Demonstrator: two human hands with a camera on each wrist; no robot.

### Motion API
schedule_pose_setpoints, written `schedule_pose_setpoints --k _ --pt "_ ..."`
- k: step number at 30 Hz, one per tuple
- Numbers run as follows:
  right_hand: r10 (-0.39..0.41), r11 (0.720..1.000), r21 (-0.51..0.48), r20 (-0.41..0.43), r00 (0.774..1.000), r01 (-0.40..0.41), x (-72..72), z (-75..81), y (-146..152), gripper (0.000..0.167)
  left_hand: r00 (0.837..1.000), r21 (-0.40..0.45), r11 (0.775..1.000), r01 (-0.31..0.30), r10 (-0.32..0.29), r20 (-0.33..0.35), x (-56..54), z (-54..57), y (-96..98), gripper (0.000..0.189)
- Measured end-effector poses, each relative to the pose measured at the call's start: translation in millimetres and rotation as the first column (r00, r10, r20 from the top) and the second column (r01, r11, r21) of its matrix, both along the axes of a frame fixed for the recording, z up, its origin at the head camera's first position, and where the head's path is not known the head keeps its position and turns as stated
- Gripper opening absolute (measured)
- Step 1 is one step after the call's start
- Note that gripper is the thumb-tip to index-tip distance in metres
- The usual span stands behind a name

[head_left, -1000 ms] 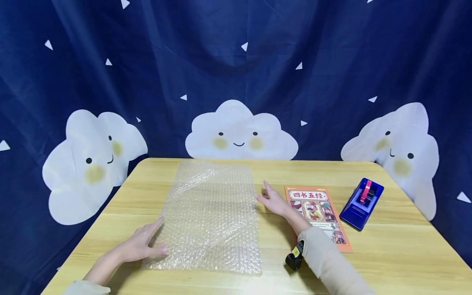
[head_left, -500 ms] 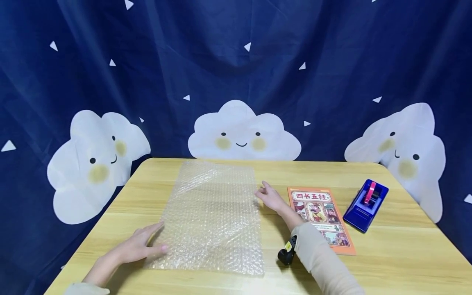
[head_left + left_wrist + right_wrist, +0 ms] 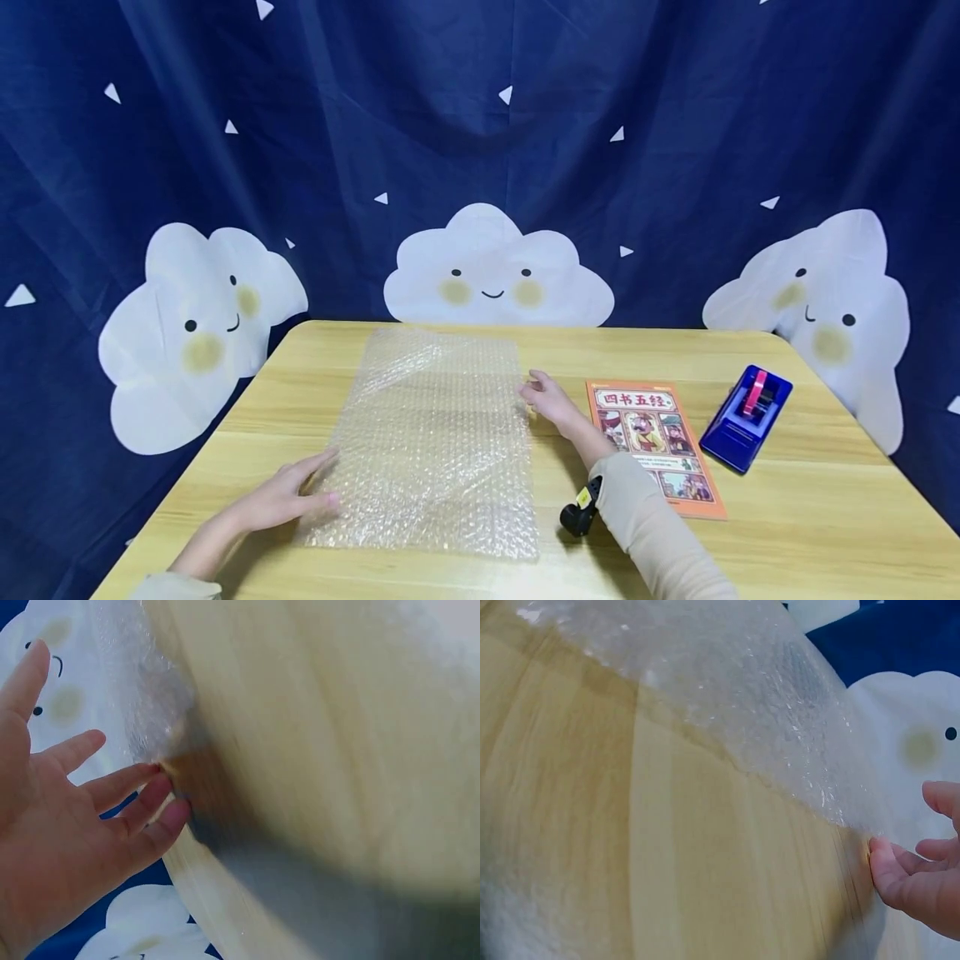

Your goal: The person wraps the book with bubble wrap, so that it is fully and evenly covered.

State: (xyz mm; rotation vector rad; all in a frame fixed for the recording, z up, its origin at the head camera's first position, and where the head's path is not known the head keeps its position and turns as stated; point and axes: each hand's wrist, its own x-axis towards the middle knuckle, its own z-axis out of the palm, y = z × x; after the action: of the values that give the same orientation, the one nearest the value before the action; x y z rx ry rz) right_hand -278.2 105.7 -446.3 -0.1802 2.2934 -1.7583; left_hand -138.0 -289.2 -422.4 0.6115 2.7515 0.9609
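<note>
A clear sheet of bubble wrap (image 3: 435,442) lies flat on the wooden table (image 3: 810,500), left of centre. My left hand (image 3: 277,500) is spread at its lower left edge, thumb over the sheet. In the left wrist view, the lower fingertips (image 3: 176,814) come right to the edge of the wrap (image 3: 142,682). By the right edge, toward the far end, is my right hand (image 3: 551,400) with its fingers loosely bent. The right wrist view has a fingertip (image 3: 879,846) at the border of the sheet, and no fold of it between the fingers.
An orange picture book (image 3: 648,429) lies right of the wrap, partly behind the right forearm. Farther right stands a blue tape dispenser (image 3: 746,417) with a red roll. A black wrist camera (image 3: 579,512) hangs under the right wrist. A dark blue cloud-print curtain (image 3: 480,125) backs the table.
My right hand has come slightly closer to the wrap's right edge, its fingers bending in. The left hand stays nearly where it was. The whole head view has shifted a little.
</note>
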Motion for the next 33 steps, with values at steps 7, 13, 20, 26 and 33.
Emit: schedule_pose_setpoints --k 7,13,20,26,33 --pt "0.001 0.993 -0.117 0.056 0.998 0.006 -3.1 -3.9 2 0.051 0.977 0.145 0.989 -0.016 -0.015 0.213 -4.6 4.5 -8.0 0.067" --pt "0.017 0.997 -0.081 0.042 0.999 -0.014 -2.5 -4.7 4 0.046 0.94 0.28 0.96 0.003 -0.098 0.328 -5.8 3.0 -14.2 0.077" --pt "0.049 0.999 -0.013 0.029 0.998 -0.049 -1.8 -3.6 3 0.045 0.944 0.362 0.932 0.029 -0.144 0.295 -7.5 0.8 -14.1 0.088" --pt "0.044 0.999 0.002 0.037 0.998 -0.044 -0.2 -2.4 3 0.045 0.961 0.332 0.943 0.023 -0.112 0.251 -11.1 2.9 -12.6 0.079" --pt "0.045 0.999 -0.006 0.035 0.998 -0.044 -0.1 -4.0 5 0.045 0.963 0.31 0.951 0.017 -0.099 0.251 -12.0 3.2 -13.3 0.067"
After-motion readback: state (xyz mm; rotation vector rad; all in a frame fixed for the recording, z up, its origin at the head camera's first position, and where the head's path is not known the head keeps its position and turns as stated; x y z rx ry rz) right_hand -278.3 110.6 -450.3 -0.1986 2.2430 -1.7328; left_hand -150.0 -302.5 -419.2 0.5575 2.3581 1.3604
